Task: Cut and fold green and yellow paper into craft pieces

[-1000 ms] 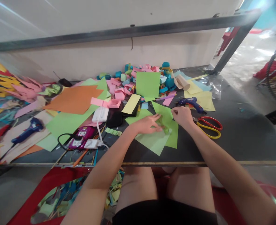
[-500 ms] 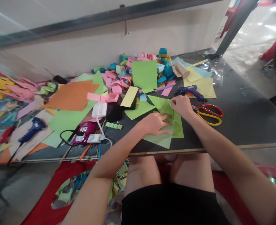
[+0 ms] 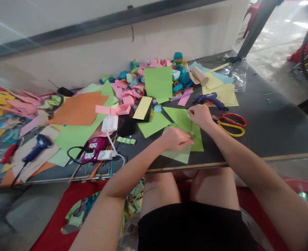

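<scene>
A bright green sheet of paper (image 3: 178, 116) lies in front of me, its right part under my hands. My right hand (image 3: 200, 115) pinches this sheet near its upper right edge. My left hand (image 3: 176, 140) is over the lower part of the sheets, its fingers drawn together at the fold or edge below the right hand; what they hold is hidden. A paler green sheet (image 3: 178, 156) lies under the left hand, and another green piece (image 3: 154, 126) is to its left. Scissors (image 3: 231, 124) with red and yellow handles rest just right of my right hand.
A blue glue gun (image 3: 211, 100) lies behind the scissors, another glue gun (image 3: 37, 148) at the left. A purple power socket (image 3: 93, 148) with cables sits left of my arm. Paper loops (image 3: 128, 97), an upright green sheet (image 3: 158, 82) and orange paper (image 3: 78, 108) cover the table's back.
My left hand has gone from lying spread on the paper to drawn-together fingers, lifted slightly. My right hand keeps its pinch at the edge. The view has shifted slightly.
</scene>
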